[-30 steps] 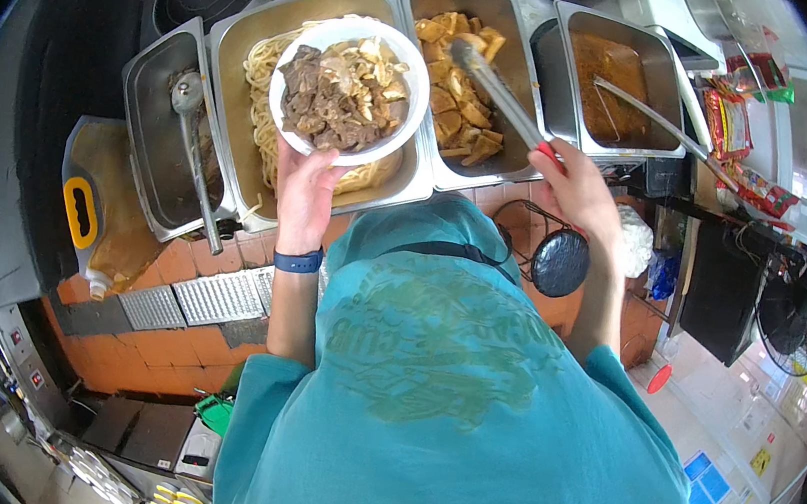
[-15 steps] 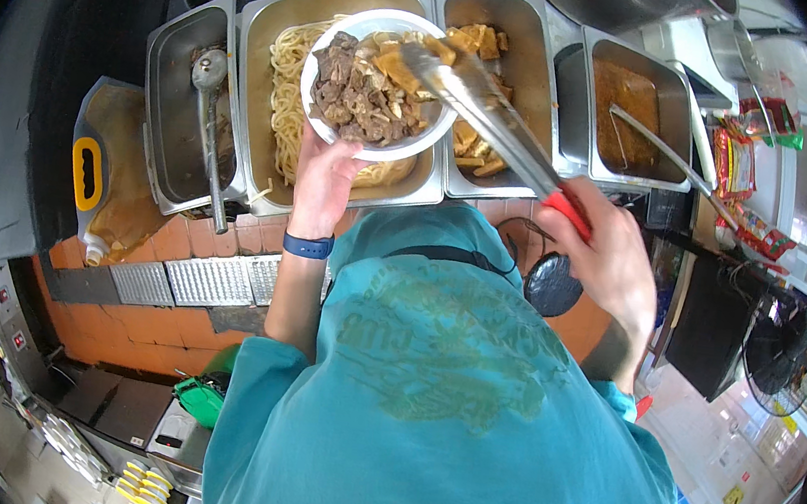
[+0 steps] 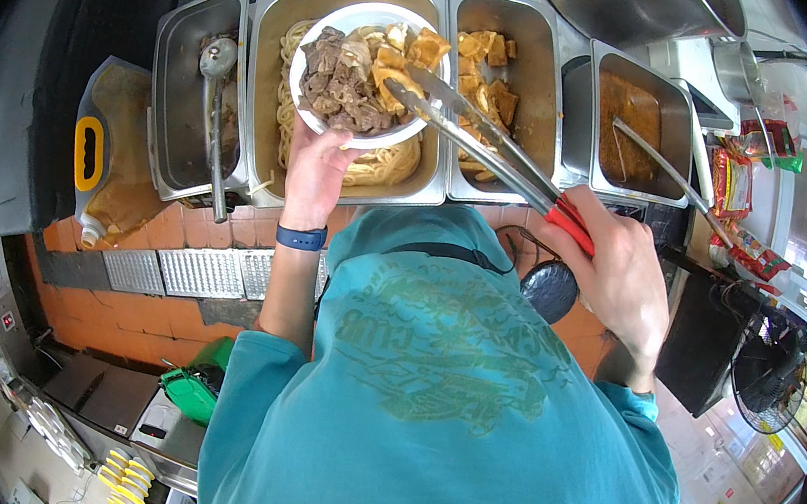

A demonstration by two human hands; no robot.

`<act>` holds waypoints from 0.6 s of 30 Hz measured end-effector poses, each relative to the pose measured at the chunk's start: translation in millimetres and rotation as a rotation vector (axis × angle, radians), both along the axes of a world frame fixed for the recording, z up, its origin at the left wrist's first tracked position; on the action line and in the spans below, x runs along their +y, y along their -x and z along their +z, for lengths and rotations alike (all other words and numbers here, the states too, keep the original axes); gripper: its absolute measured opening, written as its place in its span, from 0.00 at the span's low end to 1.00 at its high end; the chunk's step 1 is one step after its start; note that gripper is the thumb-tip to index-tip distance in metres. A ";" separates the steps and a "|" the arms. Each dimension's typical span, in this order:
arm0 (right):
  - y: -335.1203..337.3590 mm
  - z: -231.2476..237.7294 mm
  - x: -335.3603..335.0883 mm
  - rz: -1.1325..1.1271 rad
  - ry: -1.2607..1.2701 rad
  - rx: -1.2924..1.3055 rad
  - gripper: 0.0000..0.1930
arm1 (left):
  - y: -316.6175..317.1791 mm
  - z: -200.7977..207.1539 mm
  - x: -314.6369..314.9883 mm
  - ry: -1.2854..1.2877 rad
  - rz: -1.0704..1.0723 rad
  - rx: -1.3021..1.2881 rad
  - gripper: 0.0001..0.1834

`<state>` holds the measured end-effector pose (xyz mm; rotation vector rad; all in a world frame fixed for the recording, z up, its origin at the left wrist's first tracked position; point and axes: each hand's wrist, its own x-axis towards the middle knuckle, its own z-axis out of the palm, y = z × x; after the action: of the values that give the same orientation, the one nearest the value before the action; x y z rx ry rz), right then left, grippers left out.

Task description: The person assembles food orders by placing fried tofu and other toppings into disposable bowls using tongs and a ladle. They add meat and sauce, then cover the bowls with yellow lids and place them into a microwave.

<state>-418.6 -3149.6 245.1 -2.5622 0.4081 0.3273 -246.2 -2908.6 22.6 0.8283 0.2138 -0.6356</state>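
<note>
One tofu piece (image 3: 392, 77) (over the bowl (image 3: 364, 17)) pinched at the tongs (image 3: 496, 158) tips.

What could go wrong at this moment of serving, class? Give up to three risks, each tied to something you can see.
1. The white bowl is heaped and held from below by the left hand alone; a tilt could spill meat into the noodle tray.
2. The tongs in the right hand grip a tofu piece at the tips; it may slip off.
3. The long ladle leans out over its tray's edge; an elbow might knock it.
</note>
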 end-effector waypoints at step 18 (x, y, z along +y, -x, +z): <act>-25.6 -19.5 10.3 -0.094 0.130 -0.019 0.11 | 12.0 3.7 -2.1 -0.014 0.061 -0.037 0.43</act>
<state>-393.0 -3139.3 225.6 -2.6590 0.5570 0.2499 -258.2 -2910.7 26.4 0.8429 0.2092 -0.5616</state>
